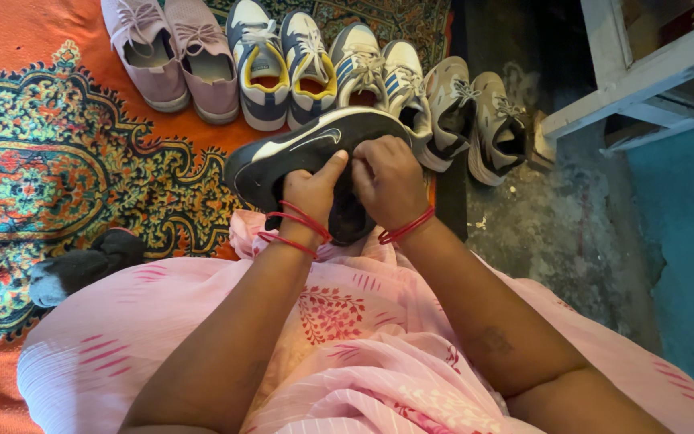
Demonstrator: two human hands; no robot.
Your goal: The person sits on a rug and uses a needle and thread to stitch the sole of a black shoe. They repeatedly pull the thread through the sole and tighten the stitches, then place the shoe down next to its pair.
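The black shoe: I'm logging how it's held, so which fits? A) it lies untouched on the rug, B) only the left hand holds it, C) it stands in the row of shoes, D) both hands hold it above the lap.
D: the left hand and right hand both grip the black shoe over the pink-clothed lap, in front of the row of shoes.

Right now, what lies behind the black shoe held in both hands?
Behind the black shoe, four pairs of shoes stand in a row on the patterned rug. The shoe and both hands, left hand and right hand, cover the near ends of the middle pairs.
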